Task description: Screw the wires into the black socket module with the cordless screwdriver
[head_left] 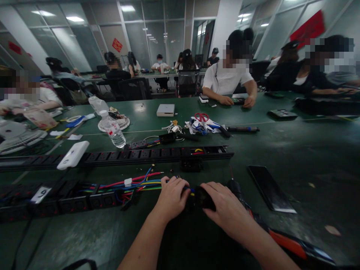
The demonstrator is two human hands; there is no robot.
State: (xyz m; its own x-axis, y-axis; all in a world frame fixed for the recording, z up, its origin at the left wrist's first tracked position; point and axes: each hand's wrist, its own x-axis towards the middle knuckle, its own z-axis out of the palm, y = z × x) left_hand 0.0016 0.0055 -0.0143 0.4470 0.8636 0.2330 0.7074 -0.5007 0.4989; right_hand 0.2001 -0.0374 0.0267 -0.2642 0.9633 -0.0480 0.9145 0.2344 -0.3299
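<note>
My left hand [174, 193] is closed around a bundle of coloured wires [152, 183] coming out of a black power strip [73, 202] on the left. My right hand [222, 198] grips a black plastic part [203, 198], its exact kind hard to make out, at the end of those wires. A short stretch of blue and yellow wire shows between the two hands. Just beyond my right hand lies a dark-handled screwdriver [234, 187]. Black and orange handles [289, 242] of a tool pass behind my right forearm.
A second long power strip [157, 153] runs across the green table, with a white power bank [73, 155] on it. A water bottle [112, 129], red scissors [201, 117] and a phone [270, 187] lie around. A person [230, 75] in white works opposite.
</note>
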